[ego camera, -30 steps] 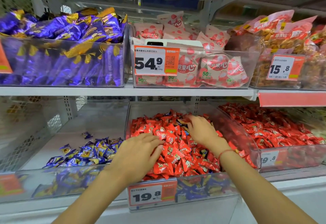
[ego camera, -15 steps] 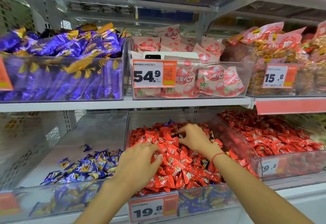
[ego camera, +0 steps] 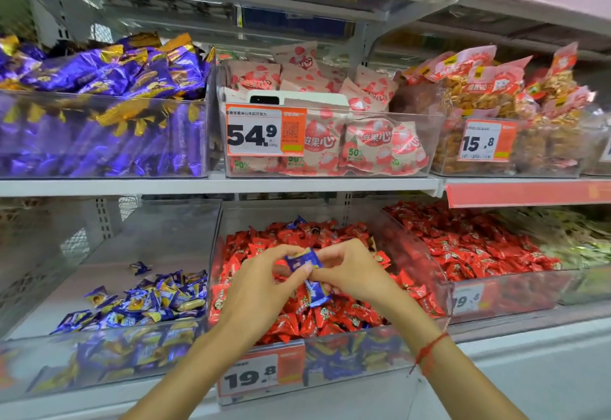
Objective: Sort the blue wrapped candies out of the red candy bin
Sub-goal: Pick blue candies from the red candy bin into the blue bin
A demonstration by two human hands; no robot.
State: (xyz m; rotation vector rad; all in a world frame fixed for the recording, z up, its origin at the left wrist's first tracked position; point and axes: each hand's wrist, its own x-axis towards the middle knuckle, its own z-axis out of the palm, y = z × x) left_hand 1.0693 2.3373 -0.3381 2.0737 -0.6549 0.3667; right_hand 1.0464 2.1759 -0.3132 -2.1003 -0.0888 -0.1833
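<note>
Both hands have lifted from the heap and met above the clear plastic bin of red wrapped candies [ego camera: 330, 340]. Left hand [ego camera: 261, 290] and right hand [ego camera: 353, 270] pinch one blue foil-wrapped candy [ego camera: 301, 259] between fingertips; a second blue candy [ego camera: 316, 292] hangs beneath the right hand. Loose blue wrapped candies [ego camera: 148, 300] lie in the neighbouring clear bin [ego camera: 99, 360] on the left.

Glossy foil-like blue candies [ego camera: 302, 260], clear glossy plastic red candy bin [ego camera: 330, 353].
</note>
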